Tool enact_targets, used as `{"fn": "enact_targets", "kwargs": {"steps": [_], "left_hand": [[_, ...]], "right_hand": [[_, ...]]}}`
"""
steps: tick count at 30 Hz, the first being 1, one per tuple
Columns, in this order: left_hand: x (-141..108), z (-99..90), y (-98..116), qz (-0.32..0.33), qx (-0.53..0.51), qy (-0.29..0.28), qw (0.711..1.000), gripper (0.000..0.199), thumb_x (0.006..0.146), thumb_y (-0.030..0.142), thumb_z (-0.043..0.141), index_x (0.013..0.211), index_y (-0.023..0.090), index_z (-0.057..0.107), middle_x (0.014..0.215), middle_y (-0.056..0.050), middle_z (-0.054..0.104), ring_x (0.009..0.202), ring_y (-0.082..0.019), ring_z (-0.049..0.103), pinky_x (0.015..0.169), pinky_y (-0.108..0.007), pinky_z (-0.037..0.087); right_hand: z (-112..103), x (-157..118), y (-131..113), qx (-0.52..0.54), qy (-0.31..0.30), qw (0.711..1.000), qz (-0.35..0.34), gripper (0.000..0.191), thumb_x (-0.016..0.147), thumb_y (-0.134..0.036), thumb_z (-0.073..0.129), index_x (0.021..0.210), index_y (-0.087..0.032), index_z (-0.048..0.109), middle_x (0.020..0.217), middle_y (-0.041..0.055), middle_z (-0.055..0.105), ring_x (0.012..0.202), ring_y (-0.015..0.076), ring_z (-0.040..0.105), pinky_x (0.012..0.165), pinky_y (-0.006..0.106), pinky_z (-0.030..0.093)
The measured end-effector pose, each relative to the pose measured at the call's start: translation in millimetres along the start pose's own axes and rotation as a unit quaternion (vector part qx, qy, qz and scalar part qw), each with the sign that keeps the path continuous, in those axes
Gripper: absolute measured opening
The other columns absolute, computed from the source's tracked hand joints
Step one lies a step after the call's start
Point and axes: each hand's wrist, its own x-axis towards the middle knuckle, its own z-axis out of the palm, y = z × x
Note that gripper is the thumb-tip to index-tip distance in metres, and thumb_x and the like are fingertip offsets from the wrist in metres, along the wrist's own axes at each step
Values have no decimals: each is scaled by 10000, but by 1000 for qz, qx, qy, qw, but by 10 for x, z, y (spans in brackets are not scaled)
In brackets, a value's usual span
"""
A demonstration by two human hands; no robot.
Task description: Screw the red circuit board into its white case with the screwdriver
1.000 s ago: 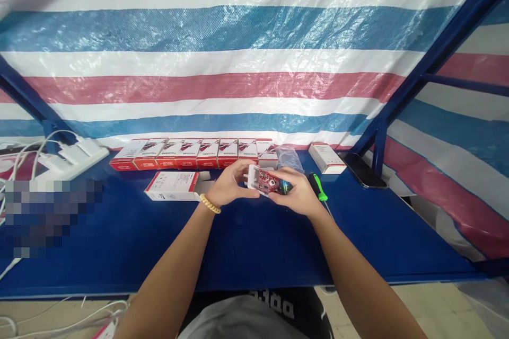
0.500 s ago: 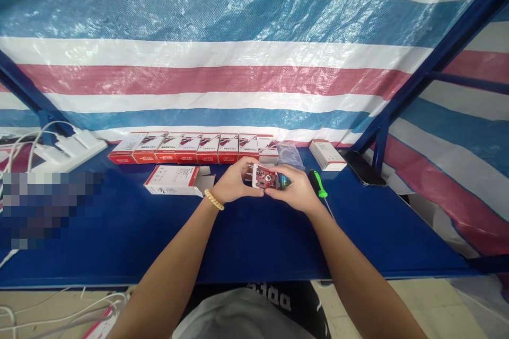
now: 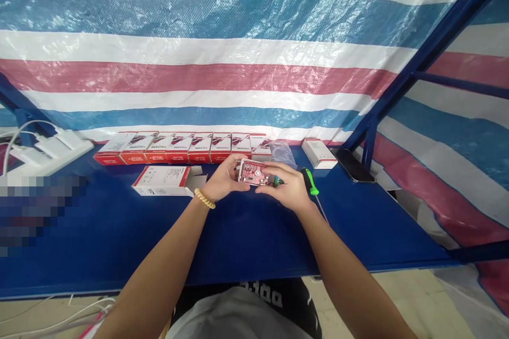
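- My left hand (image 3: 222, 183) and right hand (image 3: 288, 190) both pinch the small red circuit board (image 3: 252, 172) in its white frame, left fingers closed on its left end, right fingers closed on its right end; it hangs just above the blue table (image 3: 238, 238), not resting on it.
- Taking the board as my mark: the green-handled screwdriver (image 3: 309, 183) lies just to its right, touching or nearly touching my right hand. If I swing that wrist outward, I judge I could knock the tool toward the table's edge.
- Just behind the board sits a crumpled clear plastic bag (image 3: 281, 152), and behind that the row of red-and-white boxes (image 3: 178, 147). A push forward could shove the bag into the row and skew the boxes.
- To the board's left lies an open white box (image 3: 165, 181) with its flap toward my left wrist; my beaded bracelet (image 3: 204, 198) could catch that flap.
- The hold is by the ends only. If either pinch slackens, I think the board would tip and drop onto the table, perhaps on its parts.
- Something teal shows at the board's right end under my fingers; I cannot tell what it is, nor whether it is fixed, so squeezing there may shift it.
- Far right of the board a dark phone (image 3: 352, 165) lies near the table's corner, well apart from my hands.
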Motion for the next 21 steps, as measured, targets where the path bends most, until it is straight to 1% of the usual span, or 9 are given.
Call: {"fn": "enact_targets", "kwargs": {"steps": [4, 6, 8, 14, 17, 21], "left_hand": [[15, 27, -64, -12, -19, 0, 1000, 722, 493, 48, 857, 1078, 225, 474, 988, 3, 615, 814, -139, 631, 702, -257, 524], [22, 36, -83, -25, -12, 0, 1000, 713, 489, 18, 833, 1058, 221, 457, 939, 14, 616, 766, -131, 625, 653, -242, 517], [25, 44, -79, -35, 3, 7, 999, 704, 479, -11, 814, 1037, 214, 447, 910, 20, 613, 749, -129, 622, 635, -238, 516], [9, 87, -39, -50, 19, 22, 998, 695, 477, -1, 815, 1026, 204, 442, 901, 13, 616, 770, -150, 635, 653, -264, 528], [14, 109, -71, -42, 14, 31, 999, 716, 482, 18, 824, 1055, 207, 438, 918, 7, 622, 777, -154, 638, 657, -261, 518], [36, 107, -114, -12, 1, 52, 999, 717, 477, 26, 833, 1059, 203, 453, 976, -4, 623, 821, -139, 625, 718, -262, 512]], "right_hand": [[13, -20, 30, -42, -30, 999, 16, 427, 678, -497, 793, 1025, -257, 731, 1162, 73, 710, 1019, 242, 701, 937, 377, 570], [14, -24, 34, -64, -45, 997, 17, 424, 684, -491, 792, 1035, -261, 730, 1172, 65, 708, 1018, 241, 702, 927, 370, 575], [14, -25, 34, -85, -54, 995, 13, 417, 687, -489, 792, 1030, -260, 730, 1171, 61, 710, 1006, 240, 706, 903, 364, 584], [15, -35, 51, -105, -47, 993, 4, 377, 706, -497, 776, 985, -248, 737, 1161, 64, 714, 997, 236, 710, 896, 356, 586], [11, -41, 66, -103, -40, 994, -7, 384, 693, -504, 782, 966, -238, 740, 1139, 68, 722, 987, 239, 713, 893, 360, 589], [1, -39, 72, -115, -28, 993, -7, 373, 699, -518, 774, 958, -251, 744, 1130, 64, 728, 968, 245, 720, 878, 366, 596]]}}
